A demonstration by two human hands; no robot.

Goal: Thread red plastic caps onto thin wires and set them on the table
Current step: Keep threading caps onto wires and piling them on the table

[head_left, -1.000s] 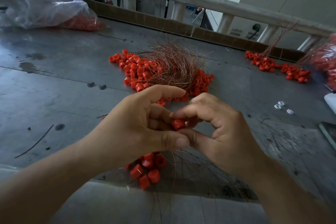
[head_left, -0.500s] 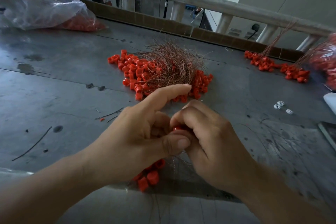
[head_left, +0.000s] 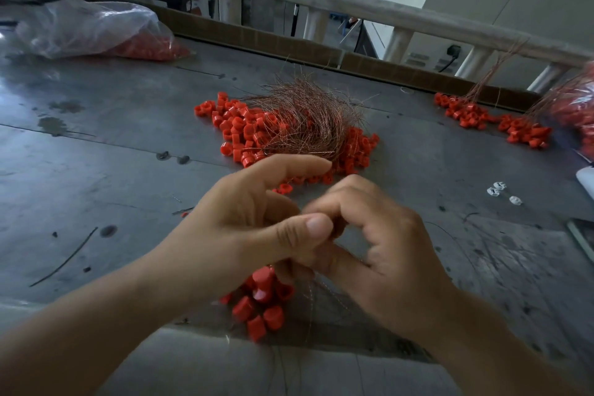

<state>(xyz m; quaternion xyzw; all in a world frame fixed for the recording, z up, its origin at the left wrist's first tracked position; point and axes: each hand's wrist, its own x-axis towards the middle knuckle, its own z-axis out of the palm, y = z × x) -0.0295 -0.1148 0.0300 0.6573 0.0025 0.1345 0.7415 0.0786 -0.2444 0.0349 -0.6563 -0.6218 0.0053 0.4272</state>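
My left hand (head_left: 254, 231) grips a bunch of thin copper wires (head_left: 313, 288). Several threaded red caps (head_left: 262, 307) hang from the bunch just under the palm. My right hand (head_left: 389, 254) meets it fingertip to fingertip, its fingers curled and blurred. The red cap pinched there is hidden behind my left thumb. On the grey metal table (head_left: 112, 177), beyond the hands, lies a big pile of loose red caps (head_left: 244, 132) with a tangle of copper wire (head_left: 308, 119) on top.
A second heap of wired red caps (head_left: 482, 117) lies at the far right. A clear plastic bag of caps (head_left: 96, 30) sits at the back left. Three small white pieces (head_left: 501, 193) lie to the right. A cardboard strip and a pale rail (head_left: 353, 6) border the far edge.
The red cap that showed between my fingertips is now covered by my left thumb and right fingers. Both hands have stayed together, and my left forefinger has stretched out over the pile.
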